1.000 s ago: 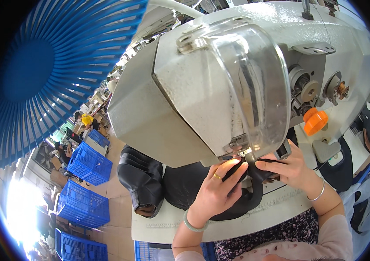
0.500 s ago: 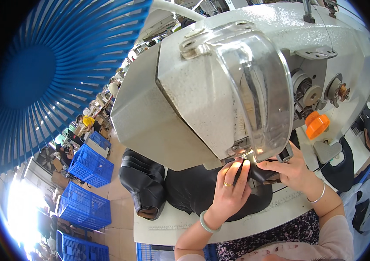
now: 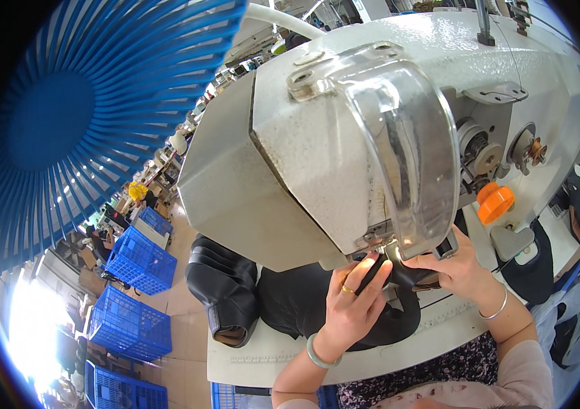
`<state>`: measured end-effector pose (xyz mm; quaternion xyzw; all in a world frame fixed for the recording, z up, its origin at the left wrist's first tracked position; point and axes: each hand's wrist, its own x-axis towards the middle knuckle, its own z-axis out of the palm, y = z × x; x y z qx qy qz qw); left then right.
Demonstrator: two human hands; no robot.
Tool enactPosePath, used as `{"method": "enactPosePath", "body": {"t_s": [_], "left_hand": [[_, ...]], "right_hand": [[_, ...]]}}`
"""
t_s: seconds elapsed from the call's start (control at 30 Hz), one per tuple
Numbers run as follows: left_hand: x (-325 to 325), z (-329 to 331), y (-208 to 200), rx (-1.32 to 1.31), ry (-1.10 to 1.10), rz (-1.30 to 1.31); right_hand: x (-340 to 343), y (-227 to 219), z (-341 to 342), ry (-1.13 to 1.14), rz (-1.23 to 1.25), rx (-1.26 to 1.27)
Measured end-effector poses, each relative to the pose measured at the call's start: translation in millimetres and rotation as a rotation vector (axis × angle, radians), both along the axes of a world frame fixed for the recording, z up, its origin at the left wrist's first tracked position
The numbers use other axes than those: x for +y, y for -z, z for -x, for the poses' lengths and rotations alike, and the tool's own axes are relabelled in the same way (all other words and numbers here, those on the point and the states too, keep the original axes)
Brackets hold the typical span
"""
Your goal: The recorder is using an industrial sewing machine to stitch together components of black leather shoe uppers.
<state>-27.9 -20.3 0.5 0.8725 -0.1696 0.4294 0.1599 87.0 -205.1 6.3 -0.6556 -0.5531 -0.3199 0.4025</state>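
At the needle area of a white sewing machine point(image 3: 296, 163), both hands work on a black leather piece point(image 3: 296, 293), which looks like a shoe upper. My left hand point(image 3: 354, 303) pinches its raised dark edge between thumb and fingers, just below the machine head. My right hand point(image 3: 460, 266) grips the same piece's right side close to the presser foot, fingertips partly hidden behind the clear guard point(image 3: 416, 150). A small lamp glow lights the spot between the fingertips. The needle itself is hidden. Left of the leather lies a stack of folded black uppers point(image 3: 222, 286).
A blue fan grille point(image 3: 51, 123) fills the upper left. Blue crates point(image 3: 130, 324) stand on the floor at left; other people sit farther off. An orange knob point(image 3: 495, 202) juts from the machine. More black pieces point(image 3: 535, 266) lie right, beside a plastic bag point(image 3: 569, 320).
My left hand has shifted slightly left and down, and more of the black edge shows between its fingers. My right hand stays nearly in place. The whole view has shifted a little.
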Motion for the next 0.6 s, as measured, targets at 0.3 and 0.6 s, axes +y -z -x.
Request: {"method": "enactPosePath", "body": {"t_s": [0.3,0.6], "left_hand": [[0.7,2.2,-3.6,0.066,0.018,0.063],[5.9,0.9,-5.8,0.103,0.062,0.021]], "right_hand": [[-0.1,0.6,-2.1,-0.012,0.002,-0.005],[-2.8,3.3,-2.8,0.0,0.01,-0.032]]}}
